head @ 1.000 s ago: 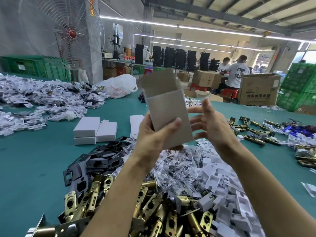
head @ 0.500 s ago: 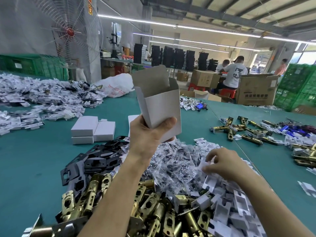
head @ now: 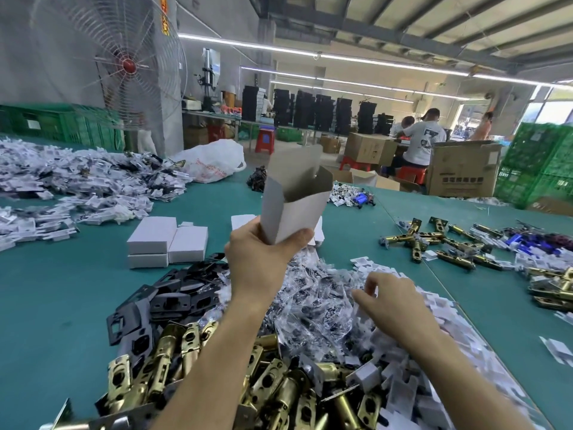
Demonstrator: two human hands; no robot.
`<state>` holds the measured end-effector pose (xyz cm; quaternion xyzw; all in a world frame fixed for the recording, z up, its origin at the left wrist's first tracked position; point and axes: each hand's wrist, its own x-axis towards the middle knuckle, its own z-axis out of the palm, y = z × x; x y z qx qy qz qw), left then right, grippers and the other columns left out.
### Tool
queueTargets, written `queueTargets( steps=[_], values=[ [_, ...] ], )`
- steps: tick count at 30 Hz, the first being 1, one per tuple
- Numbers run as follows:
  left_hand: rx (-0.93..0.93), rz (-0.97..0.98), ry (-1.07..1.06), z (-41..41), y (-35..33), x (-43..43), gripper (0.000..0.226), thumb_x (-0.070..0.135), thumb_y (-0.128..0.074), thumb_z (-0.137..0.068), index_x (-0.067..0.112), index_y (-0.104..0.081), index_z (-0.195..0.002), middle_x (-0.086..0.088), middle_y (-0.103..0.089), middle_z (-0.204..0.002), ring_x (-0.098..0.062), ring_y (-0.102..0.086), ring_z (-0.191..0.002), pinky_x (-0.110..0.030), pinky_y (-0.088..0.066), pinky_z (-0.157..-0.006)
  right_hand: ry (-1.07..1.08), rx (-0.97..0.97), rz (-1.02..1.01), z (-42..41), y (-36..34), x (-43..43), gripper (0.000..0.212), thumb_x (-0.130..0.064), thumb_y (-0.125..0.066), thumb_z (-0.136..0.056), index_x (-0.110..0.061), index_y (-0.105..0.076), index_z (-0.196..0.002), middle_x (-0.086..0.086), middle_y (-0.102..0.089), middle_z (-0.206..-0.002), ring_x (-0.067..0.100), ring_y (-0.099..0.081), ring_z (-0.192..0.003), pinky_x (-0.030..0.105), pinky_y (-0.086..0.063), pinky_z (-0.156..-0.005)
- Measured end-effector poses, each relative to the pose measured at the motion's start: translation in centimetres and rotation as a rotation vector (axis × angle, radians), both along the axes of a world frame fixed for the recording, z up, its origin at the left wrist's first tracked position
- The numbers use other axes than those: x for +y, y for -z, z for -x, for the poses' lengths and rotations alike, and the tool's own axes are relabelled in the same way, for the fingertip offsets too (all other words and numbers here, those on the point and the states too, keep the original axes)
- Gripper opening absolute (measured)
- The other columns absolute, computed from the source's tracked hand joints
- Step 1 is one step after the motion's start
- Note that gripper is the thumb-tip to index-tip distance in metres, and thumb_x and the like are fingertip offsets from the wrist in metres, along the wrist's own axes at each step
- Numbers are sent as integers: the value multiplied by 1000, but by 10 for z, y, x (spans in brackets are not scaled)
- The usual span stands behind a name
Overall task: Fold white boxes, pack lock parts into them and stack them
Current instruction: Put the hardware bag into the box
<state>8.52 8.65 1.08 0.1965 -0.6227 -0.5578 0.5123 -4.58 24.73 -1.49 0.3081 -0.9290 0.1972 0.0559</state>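
My left hand (head: pixel 259 259) grips the bottom end of an unfolded white box (head: pixel 294 209) and holds it upright above the table, its top flaps open. Lower down, my right hand (head: pixel 389 301) reaches with bent fingers into a heap of clear screw bags (head: pixel 310 308) and white plastic pieces (head: pixel 440 330); whether it holds one is hidden. In front of me lie a pile of brass latches (head: pixel 173 361) and black strike plates (head: pixel 173 301). Closed white boxes (head: pixel 167 240) sit stacked at the left, and flat box blanks (head: pixel 243 220) lie behind my left hand.
More brass latches (head: pixel 434 243) are scattered on the green table (head: pixel 62 305) at the right. Heaps of bagged parts (head: pixel 77 184) cover the far left. A big fan (head: pixel 124 66), green crates (head: pixel 539 169), a cardboard carton (head: pixel 462 172) and seated people (head: pixel 421 141) are beyond the table.
My right hand left the box and dropped onto the parts heap, then shifted slightly left. My left hand opened the flat box into a tube and tilted it.
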Motion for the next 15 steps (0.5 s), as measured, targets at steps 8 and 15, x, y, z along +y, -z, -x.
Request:
queueTargets(
  steps=[8, 15],
  values=[
    [-199, -31, 57, 4, 5, -2, 23, 24, -95, -62, 27, -73, -68, 9, -75, -71, -22, -73, -75, -42, -58, -67, -306, -8, 751, -27, -71, 2, 31, -30, -62, -89, -22, -58, -119, -11, -68, -83, 1, -68, -79, 30, -59, -77],
    [-257, -67, 163, 0, 3, 3, 28, 23, -96, -60, 22, -74, -77, 8, -76, -77, -17, -73, -76, -37, -62, -68, -554, 335, 725, -55, -117, -7, 30, -29, -68, -88, -24, -59, -116, -21, -63, -101, -1, -64, -92, 12, -49, -75]
  ],
)
